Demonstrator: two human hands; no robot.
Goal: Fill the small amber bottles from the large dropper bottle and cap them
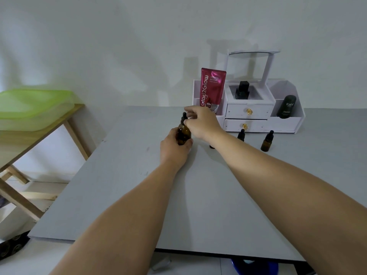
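So nearest in, the left hand [174,147] wraps the large dropper bottle [183,133] standing mid-table [139,195], and the right hand [200,124] pinches its black dropper cap [184,118], probably unscrewing it. Further back, two small amber bottles [267,141] sit capped, apparently unfilled, in front of the white organizer [288,122]. Filling looks barely started.

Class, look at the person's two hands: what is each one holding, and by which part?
The left hand wraps the glass body of the large amber dropper bottle; the right hand pinches its black dropper cap.
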